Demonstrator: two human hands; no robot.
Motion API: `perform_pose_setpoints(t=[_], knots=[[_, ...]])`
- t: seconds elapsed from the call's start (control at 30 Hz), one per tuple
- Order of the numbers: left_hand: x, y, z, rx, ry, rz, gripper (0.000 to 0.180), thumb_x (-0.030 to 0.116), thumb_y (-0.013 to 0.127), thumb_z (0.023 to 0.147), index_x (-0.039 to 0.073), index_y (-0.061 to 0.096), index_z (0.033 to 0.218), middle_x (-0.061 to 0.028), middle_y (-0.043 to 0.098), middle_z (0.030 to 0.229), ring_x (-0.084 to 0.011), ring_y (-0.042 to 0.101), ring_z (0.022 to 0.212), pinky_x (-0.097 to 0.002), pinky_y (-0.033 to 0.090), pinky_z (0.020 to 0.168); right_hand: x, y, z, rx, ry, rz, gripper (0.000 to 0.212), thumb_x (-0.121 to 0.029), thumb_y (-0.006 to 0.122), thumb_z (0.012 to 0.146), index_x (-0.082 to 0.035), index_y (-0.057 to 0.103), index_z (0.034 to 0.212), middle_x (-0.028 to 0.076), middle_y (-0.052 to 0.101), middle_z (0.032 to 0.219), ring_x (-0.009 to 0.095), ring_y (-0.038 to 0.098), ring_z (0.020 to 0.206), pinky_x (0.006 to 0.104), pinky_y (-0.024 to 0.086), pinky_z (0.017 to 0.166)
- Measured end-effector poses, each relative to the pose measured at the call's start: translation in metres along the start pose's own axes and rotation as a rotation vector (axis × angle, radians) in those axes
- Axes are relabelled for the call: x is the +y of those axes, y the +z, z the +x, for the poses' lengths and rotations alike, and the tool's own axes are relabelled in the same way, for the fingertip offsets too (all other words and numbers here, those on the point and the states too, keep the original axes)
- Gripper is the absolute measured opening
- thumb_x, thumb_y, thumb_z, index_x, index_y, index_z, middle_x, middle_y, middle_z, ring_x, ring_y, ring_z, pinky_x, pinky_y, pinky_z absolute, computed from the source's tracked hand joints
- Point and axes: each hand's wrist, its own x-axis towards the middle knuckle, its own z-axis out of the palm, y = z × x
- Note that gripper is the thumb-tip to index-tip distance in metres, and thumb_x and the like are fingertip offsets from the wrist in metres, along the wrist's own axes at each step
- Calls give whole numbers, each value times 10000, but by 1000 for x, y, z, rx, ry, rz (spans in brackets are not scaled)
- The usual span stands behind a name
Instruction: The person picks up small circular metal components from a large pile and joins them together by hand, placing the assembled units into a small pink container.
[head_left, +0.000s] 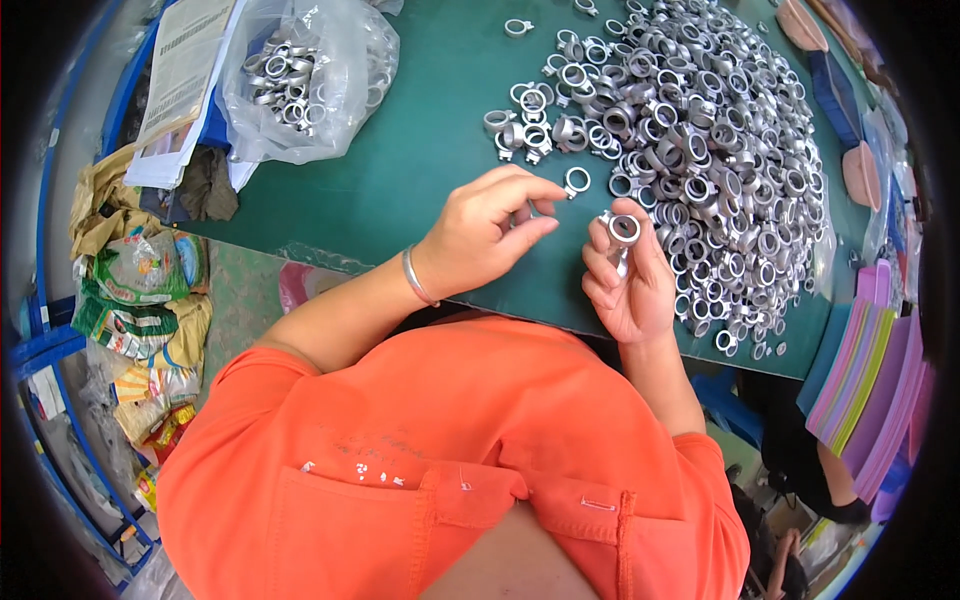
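Observation:
My right hand [640, 290] is closed around a small silver metal ring [624, 231] with a stub on its side, held upright near the table's front edge. A second metal piece seems to show below it between the fingers, but I cannot make out its shape. My left hand [485, 232], with a bangle at the wrist, hovers over the green table [430, 110]. Its thumb and forefinger are apart, the other fingers curl, and nothing shows between them. Just beyond the left forefinger lies a loose silver ring [577, 181]; whether they touch is unclear.
A large heap of similar metal rings [700, 150] covers the table's right side. At the far left stands a clear plastic bag [345, 130] with more rings inside, beside printed papers [185, 75]. Pink trays [861, 175] line the right edge. Bags and packets [140, 270] hang left.

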Motion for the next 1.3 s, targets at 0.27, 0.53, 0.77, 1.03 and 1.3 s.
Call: perform_pose_setpoints(t=[0.27,0.53,0.77,1.03,1.3], knots=[[-4,-14,-8,72,-109,32,185,-11,640,784,3,620,967,-48,589,828,-84,570,687,-196,459,596,-6,-14,6,-134,181,192,424,-387,237,987,-52,496,993,70,416,616,138,361,490,237,318,427],[-10,-24,-11,17,-90,149,232,-5,651,768,18,618,997,-57,578,907,-85,564,692,-205,454,601,-29,10,37,41,-383,-1715,138,-29,568,825,-52,635,943,88,611,900,206,611,742,294,483,573],[-25,-13,-13,-164,53,364,363,-31,708,655,27,597,996,-93,534,966,-227,568,818,-286,477,703,-20,19,47,-51,-457,-2423,267,14,579,747,-44,599,1006,91,575,995,271,611,819,341,502,679],[-9,-6,-19,-118,-204,-481,312,-104,640,746,-30,569,1040,-86,511,1025,-138,569,850,-261,494,753,-18,16,16,31,-329,-1509,277,25,696,702,-11,602,960,41,556,931,58,519,639,181,405,583],[-3,4,-21,-143,-204,-925,312,-77,630,772,-43,553,1072,-113,508,1092,-173,580,869,-289,507,767,-11,19,1,-81,-245,-1083,320,12,696,729,30,584,1028,54,575,934,58,544,686,167,397,576]])
